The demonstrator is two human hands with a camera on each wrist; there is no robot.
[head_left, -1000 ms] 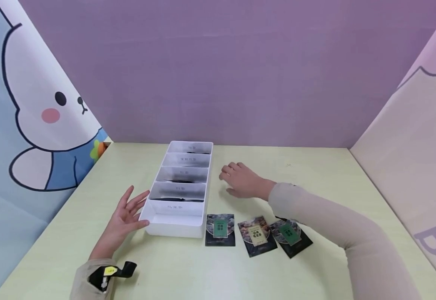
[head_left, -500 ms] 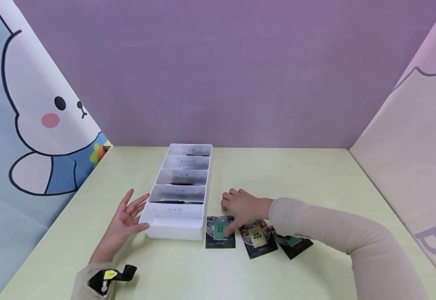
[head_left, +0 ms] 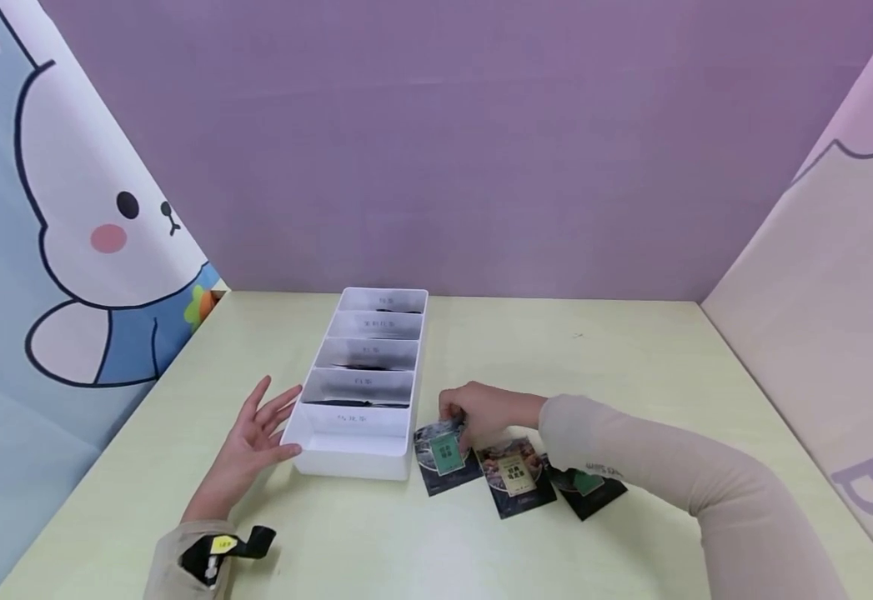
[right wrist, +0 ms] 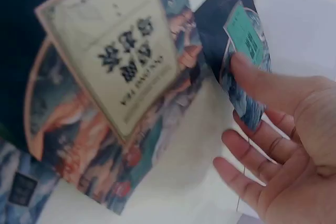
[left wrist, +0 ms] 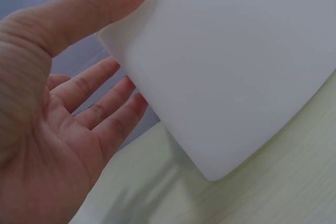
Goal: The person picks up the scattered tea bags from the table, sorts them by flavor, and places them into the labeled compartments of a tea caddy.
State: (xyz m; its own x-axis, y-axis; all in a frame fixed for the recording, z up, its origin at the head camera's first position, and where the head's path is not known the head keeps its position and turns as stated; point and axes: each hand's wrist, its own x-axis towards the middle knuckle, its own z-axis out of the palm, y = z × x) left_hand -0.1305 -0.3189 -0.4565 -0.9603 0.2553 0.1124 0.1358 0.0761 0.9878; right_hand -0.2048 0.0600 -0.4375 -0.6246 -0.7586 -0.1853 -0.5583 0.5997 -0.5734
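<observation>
A white box (head_left: 352,467) with labelled compartments stands left of centre in the head view. My left hand (head_left: 243,446) is at its left side, fingers extended; in the left wrist view the thumb lies along the rim and the fingertips meet the wall. To the right of the box, my right hand (head_left: 492,412) pinches the top edge of a dark tea sachet (head_left: 447,458) with a green label. The right wrist view shows the thumb (right wrist: 262,80) on the sachet's face and fingers behind it. An oolong tea sachet (head_left: 517,498) with a cream label lies beside it.
Another green-labelled sachet (head_left: 592,497) lies farther right, partly under the right sleeve (head_left: 631,442). Dark sachet edges (head_left: 357,404) show in some box compartments. A purple panel (head_left: 436,150) rises behind the table (head_left: 361,542), with printed panels at both sides.
My right hand has come down toward me from above the table onto the nearest green-labelled sachet and pinched it; the sachet has turned slightly. The left hand keeps its place at the box.
</observation>
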